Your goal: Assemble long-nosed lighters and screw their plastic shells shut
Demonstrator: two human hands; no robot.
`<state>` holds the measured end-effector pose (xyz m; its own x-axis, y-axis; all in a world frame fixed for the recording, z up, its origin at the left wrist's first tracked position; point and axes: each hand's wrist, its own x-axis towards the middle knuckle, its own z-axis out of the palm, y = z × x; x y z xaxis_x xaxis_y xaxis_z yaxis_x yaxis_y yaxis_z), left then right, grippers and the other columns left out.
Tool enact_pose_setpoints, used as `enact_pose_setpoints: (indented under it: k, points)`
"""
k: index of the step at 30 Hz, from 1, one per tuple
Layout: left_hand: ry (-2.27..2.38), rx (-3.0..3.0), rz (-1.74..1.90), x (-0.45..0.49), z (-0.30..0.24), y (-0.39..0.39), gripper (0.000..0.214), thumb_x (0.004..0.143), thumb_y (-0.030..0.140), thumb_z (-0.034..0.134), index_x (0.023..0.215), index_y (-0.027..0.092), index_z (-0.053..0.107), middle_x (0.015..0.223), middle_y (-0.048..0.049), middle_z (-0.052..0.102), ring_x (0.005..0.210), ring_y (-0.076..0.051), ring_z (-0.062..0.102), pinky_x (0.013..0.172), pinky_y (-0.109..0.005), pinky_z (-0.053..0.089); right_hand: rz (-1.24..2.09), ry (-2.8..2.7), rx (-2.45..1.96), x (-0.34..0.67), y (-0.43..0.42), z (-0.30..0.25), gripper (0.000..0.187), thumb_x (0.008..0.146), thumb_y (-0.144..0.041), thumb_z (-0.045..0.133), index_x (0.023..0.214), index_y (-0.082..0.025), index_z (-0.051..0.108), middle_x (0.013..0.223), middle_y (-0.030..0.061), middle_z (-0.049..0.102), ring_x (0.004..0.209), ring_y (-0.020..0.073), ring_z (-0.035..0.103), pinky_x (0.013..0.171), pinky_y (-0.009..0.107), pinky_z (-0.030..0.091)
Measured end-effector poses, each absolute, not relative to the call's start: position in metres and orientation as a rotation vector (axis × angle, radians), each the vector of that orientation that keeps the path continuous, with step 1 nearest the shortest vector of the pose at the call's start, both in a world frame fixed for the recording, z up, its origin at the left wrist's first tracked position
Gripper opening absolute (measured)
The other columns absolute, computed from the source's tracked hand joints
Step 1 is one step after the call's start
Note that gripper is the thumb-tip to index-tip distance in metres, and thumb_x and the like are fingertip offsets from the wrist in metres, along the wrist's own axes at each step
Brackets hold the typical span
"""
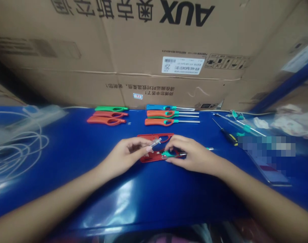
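My left hand (130, 152) is closed, pinching a small clear lighter fuel tank (156, 142) with a metal valve end. It is above two open red lighter casing halves (151, 157) lying on the blue table. My right hand (188, 150) curls over the right end of the nearer half, thumb and fingers gripping around it. A green trigger (169, 154) sits in this half, close to my right fingertips. The tip of a metal tube (210, 149) shows beyond that hand; its middle is hidden beneath it.
Assembled long lighters (160, 122) lie in a row behind my hands. To their left are green and orange casings (105, 120) and tiny metal pieces (129, 123). A screwdriver (228, 136) and a phone (270, 170) lie right, coiled white tubing (14, 148) left. A large carton (133, 44) stands behind.
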<state>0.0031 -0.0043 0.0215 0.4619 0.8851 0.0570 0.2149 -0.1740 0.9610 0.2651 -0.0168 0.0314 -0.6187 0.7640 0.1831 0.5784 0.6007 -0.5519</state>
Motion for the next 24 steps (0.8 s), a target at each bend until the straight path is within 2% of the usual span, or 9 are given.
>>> enact_pose_setpoints:
  k: [3, 5, 8, 13, 16, 24]
  points:
    - [0.993, 1.781, 0.797, 0.001, 0.014, -0.004, 0.027, 0.096, 0.037, 0.062, 0.105, 0.016, 0.075, 0.094, -0.0066, 0.079, 0.082, -0.018, 0.074, 0.079, -0.031, 0.062, 0.507, -2.558, -1.084, 0.264, -0.020, 0.025, 0.007, 0.096, -0.025, 0.061, 0.101, -0.023, 0.066, 0.103, 0.0045, 0.065, 0.095, 0.0185, 0.062, 0.077, 0.031, 0.049]
    - [1.005, 1.906, 0.790, -0.001, 0.011, -0.005, 0.028, 0.099, 0.036, 0.057, 0.108, 0.017, 0.074, 0.095, -0.0055, 0.079, 0.082, -0.017, 0.073, 0.079, -0.029, 0.060, 0.508, -2.558, -1.089, 0.262, -0.022, 0.021, 0.008, 0.098, -0.024, 0.059, 0.098, -0.023, 0.066, 0.100, 0.0037, 0.066, 0.092, 0.0173, 0.062, 0.074, 0.029, 0.049]
    - [0.982, 2.063, 0.743, -0.003, 0.009, -0.007, 0.029, 0.103, 0.032, 0.051, 0.119, 0.021, 0.072, 0.107, -0.0039, 0.077, 0.093, -0.016, 0.071, 0.087, -0.027, 0.057, 0.617, -2.458, -1.086, 0.260, -0.024, 0.019, 0.005, 0.096, -0.023, 0.061, 0.096, -0.022, 0.065, 0.099, 0.0026, 0.067, 0.089, 0.0152, 0.062, 0.075, 0.027, 0.049]
    - [0.925, 2.143, 0.679, -0.002, 0.017, -0.015, 0.032, 0.107, 0.027, 0.040, 0.126, 0.024, 0.066, 0.125, -0.0019, 0.071, 0.112, -0.016, 0.066, 0.100, -0.026, 0.050, 0.769, -2.270, -1.117, 0.261, -0.024, 0.019, 0.005, 0.093, -0.023, 0.064, 0.089, -0.022, 0.067, 0.081, -0.0008, 0.066, 0.061, 0.0084, 0.052, 0.056, 0.022, 0.042]
    - [0.919, 2.159, 0.635, 0.000, 0.021, -0.020, 0.032, 0.108, 0.025, 0.038, 0.122, 0.022, 0.066, 0.123, -0.0033, 0.070, 0.111, -0.016, 0.066, 0.098, -0.025, 0.050, 0.915, -2.192, -1.156, 0.262, -0.022, 0.020, 0.006, 0.093, -0.025, 0.066, 0.088, -0.022, 0.069, 0.071, -0.0034, 0.062, 0.055, 0.0071, 0.051, 0.049, 0.019, 0.040]
    - [0.906, 2.253, 0.617, 0.001, 0.018, -0.021, 0.029, 0.107, 0.023, 0.041, 0.121, 0.021, 0.065, 0.114, -0.0007, 0.072, 0.103, -0.012, 0.066, 0.095, -0.020, 0.049, 0.808, -2.284, -0.921, 0.265, -0.017, 0.016, 0.007, 0.095, -0.024, 0.065, 0.092, -0.021, 0.070, 0.085, 0.0016, 0.071, 0.069, 0.0104, 0.060, 0.061, 0.023, 0.047]
